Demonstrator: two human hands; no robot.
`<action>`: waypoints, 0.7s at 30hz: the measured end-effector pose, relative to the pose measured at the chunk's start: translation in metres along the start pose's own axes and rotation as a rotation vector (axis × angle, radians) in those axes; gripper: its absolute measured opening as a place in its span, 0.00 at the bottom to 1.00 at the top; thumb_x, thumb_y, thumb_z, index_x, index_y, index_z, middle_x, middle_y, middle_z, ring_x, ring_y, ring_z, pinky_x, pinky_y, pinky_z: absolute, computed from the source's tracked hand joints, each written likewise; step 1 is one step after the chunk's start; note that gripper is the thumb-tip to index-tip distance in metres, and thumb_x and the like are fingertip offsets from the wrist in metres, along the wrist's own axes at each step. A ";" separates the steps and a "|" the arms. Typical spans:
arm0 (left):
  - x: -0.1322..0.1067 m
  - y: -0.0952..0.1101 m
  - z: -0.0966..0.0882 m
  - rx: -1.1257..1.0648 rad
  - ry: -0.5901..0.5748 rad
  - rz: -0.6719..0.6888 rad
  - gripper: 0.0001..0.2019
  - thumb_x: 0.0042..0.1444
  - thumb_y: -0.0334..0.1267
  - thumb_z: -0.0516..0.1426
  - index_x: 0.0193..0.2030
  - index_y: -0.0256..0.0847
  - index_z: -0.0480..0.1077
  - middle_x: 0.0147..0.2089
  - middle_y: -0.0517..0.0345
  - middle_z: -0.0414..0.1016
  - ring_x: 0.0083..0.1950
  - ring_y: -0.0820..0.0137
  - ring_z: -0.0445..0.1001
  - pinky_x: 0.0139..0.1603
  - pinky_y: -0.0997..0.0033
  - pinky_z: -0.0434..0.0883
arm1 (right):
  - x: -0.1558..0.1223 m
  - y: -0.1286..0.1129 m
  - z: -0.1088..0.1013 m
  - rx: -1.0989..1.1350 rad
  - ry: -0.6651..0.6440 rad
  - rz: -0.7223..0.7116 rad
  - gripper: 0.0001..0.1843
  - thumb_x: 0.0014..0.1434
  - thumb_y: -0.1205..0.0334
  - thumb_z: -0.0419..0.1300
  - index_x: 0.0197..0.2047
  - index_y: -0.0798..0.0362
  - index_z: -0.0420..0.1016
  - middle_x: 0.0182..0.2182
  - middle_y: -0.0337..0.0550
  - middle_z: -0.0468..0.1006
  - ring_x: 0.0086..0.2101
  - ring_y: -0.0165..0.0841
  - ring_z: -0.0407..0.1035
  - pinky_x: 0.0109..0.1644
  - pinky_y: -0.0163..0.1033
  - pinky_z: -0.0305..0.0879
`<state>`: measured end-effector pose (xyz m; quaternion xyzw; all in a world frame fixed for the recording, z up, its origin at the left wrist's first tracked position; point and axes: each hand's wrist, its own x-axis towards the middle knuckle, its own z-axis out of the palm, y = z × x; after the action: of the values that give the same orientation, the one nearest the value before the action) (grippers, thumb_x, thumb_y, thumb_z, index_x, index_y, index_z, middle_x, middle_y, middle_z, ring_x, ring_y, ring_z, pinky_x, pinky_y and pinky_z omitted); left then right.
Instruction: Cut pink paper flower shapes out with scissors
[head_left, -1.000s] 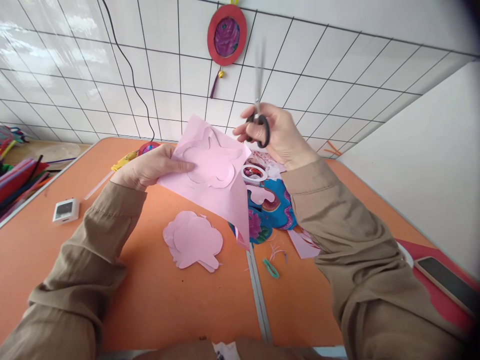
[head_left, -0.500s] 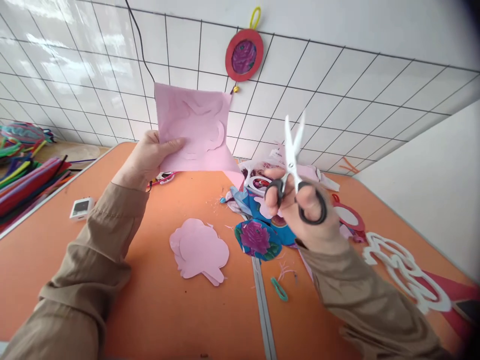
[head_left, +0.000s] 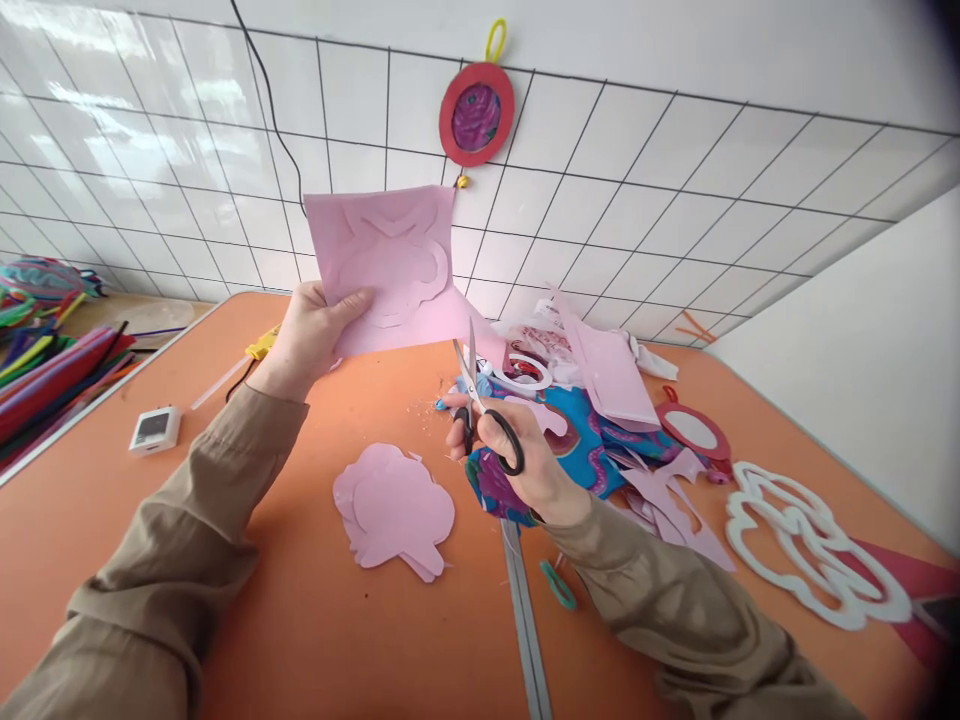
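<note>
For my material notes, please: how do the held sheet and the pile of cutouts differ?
The sheet is held up in the left hand; the cutouts lie stacked on the table. The sheet has a straight top edge; the cutouts have lobed outlines. The sheet is larger than any one of the cutouts. Both are pink.

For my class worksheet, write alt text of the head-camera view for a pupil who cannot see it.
A person's left hand holds up a pink sheet bearing a curvy outline, while the right hand holds open scissors. Overlapping pink cut-outs lie on the orange table below.
</note>
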<state>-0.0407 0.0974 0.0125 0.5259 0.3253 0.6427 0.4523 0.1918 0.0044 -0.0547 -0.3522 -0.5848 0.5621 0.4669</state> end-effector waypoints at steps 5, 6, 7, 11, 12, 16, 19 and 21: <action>-0.007 0.003 0.010 0.057 -0.032 -0.097 0.13 0.39 0.42 0.72 0.23 0.39 0.74 0.20 0.59 0.72 0.34 0.61 0.79 0.33 0.67 0.78 | 0.004 -0.001 0.000 0.050 0.068 -0.034 0.26 0.57 0.39 0.65 0.46 0.54 0.79 0.28 0.40 0.78 0.28 0.32 0.72 0.36 0.41 0.67; -0.008 0.002 0.011 0.063 -0.029 -0.095 0.13 0.39 0.42 0.72 0.23 0.39 0.74 0.20 0.59 0.72 0.33 0.62 0.79 0.33 0.67 0.78 | 0.005 -0.001 0.000 0.050 0.073 -0.036 0.26 0.57 0.39 0.65 0.45 0.55 0.79 0.28 0.40 0.78 0.27 0.31 0.72 0.35 0.41 0.67; -0.008 0.001 0.011 0.065 -0.028 -0.093 0.13 0.39 0.42 0.72 0.24 0.38 0.75 0.21 0.58 0.73 0.33 0.62 0.79 0.34 0.67 0.78 | 0.005 0.000 0.000 0.044 0.077 -0.040 0.26 0.57 0.39 0.65 0.45 0.55 0.79 0.28 0.40 0.78 0.27 0.31 0.72 0.35 0.41 0.67; -0.007 -0.004 0.010 0.055 -0.013 -0.082 0.12 0.41 0.41 0.71 0.30 0.37 0.79 0.30 0.54 0.80 0.37 0.62 0.80 0.38 0.67 0.79 | 0.007 0.003 0.000 0.030 0.093 -0.054 0.26 0.57 0.39 0.65 0.43 0.55 0.79 0.28 0.40 0.77 0.27 0.31 0.72 0.34 0.40 0.66; -0.007 -0.005 0.009 0.055 -0.009 -0.084 0.12 0.41 0.41 0.71 0.31 0.36 0.79 0.31 0.53 0.81 0.38 0.61 0.81 0.39 0.66 0.79 | 0.007 0.003 0.000 0.033 0.099 -0.055 0.25 0.57 0.39 0.65 0.43 0.54 0.79 0.27 0.39 0.77 0.27 0.31 0.72 0.33 0.40 0.66; -0.008 -0.006 0.010 0.057 -0.017 -0.101 0.13 0.42 0.41 0.71 0.33 0.36 0.79 0.33 0.52 0.82 0.42 0.58 0.82 0.42 0.64 0.80 | 0.008 0.006 0.000 0.042 0.121 -0.056 0.26 0.56 0.38 0.65 0.42 0.54 0.79 0.26 0.38 0.76 0.26 0.30 0.71 0.34 0.40 0.66; -0.009 -0.006 0.010 0.055 -0.016 -0.109 0.13 0.42 0.40 0.71 0.33 0.36 0.79 0.33 0.51 0.82 0.42 0.58 0.82 0.42 0.63 0.80 | 0.008 0.007 -0.001 0.043 0.144 -0.061 0.27 0.55 0.37 0.66 0.43 0.54 0.79 0.27 0.38 0.76 0.25 0.29 0.71 0.33 0.40 0.65; -0.009 -0.006 0.011 0.059 -0.012 -0.114 0.13 0.42 0.40 0.71 0.33 0.36 0.79 0.34 0.51 0.82 0.43 0.57 0.82 0.43 0.63 0.80 | 0.008 0.008 -0.001 0.048 0.157 -0.065 0.28 0.55 0.36 0.66 0.44 0.54 0.80 0.27 0.38 0.76 0.25 0.30 0.71 0.33 0.39 0.65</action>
<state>-0.0286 0.0906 0.0063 0.5233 0.3708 0.6028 0.4746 0.1895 0.0137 -0.0615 -0.3649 -0.5438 0.5312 0.5375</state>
